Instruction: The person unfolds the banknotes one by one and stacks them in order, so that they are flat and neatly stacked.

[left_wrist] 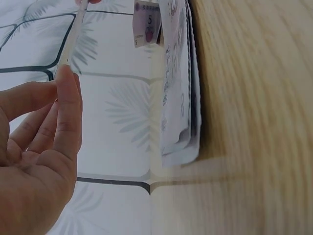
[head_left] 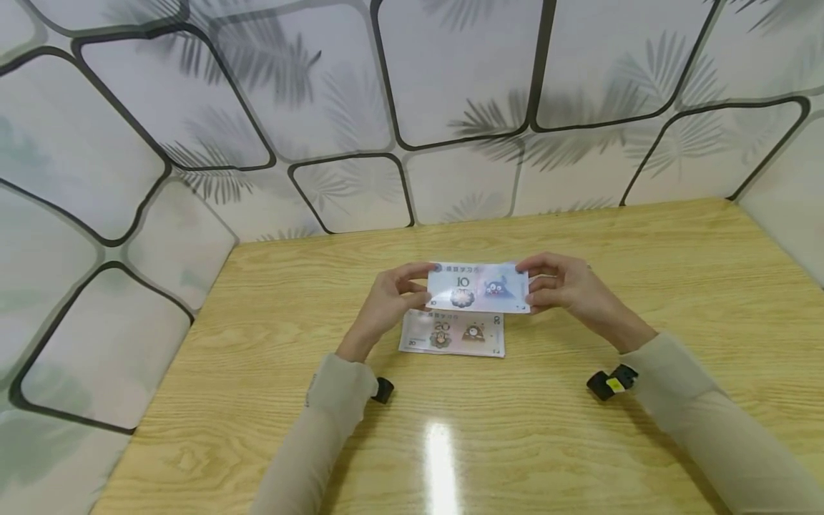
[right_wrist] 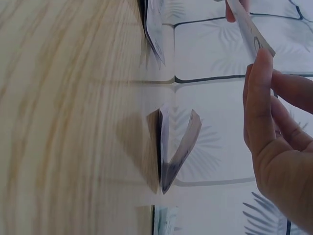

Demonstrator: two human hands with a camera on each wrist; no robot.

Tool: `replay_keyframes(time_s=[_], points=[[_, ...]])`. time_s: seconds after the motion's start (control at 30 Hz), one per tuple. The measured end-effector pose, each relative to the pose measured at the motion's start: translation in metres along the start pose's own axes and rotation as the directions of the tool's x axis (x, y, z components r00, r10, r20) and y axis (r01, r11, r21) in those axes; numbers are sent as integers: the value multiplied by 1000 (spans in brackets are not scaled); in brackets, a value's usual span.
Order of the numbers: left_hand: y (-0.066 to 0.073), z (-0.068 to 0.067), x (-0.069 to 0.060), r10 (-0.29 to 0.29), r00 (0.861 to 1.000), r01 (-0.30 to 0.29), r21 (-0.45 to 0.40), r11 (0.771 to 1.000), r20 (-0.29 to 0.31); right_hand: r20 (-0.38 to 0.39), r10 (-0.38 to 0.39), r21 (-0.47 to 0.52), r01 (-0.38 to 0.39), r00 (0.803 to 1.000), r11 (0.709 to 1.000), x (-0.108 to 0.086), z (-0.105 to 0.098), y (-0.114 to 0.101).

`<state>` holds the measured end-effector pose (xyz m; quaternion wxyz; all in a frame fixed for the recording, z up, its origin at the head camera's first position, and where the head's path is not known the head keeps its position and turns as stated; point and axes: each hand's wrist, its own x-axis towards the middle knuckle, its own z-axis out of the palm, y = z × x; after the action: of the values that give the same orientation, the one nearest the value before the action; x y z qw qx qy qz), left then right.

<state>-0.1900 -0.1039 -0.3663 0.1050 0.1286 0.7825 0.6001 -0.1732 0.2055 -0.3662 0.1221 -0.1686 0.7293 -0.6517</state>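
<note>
Above woodgrain tabletop (head_left: 528, 436), rectangular paper note (head_left: 478, 288)

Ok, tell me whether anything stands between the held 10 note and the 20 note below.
Nothing visible does: the left wrist view shows a bare gap between the 10 note and the 20 note. A 5 note seems to stand beyond them.
</note>
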Motion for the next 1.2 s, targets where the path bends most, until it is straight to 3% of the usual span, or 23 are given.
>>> replay_keyframes(time_s=[0.73, 1.2], points=[[0, -16, -5, -20, 997, 17, 32, 999, 74, 93, 37, 3, -38, 995, 999, 7, 10, 6], [-9, -24, -11, -19, 981, 3, 85, 996, 195, 205, 84, -71, -70, 975, 995, 13, 14, 11]])
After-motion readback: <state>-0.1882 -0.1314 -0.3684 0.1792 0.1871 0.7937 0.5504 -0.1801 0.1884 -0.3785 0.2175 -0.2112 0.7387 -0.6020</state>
